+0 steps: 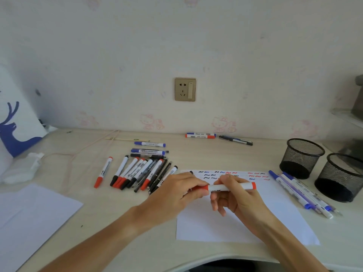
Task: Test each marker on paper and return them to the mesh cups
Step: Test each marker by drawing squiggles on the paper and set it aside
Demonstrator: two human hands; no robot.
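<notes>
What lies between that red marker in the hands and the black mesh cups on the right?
Only a loose row of blue and purple pens on the desk, in front of the two black mesh cups. The red-capped white marker, held above the white paper, could probably pass over them; both cups look open on top.
</notes>
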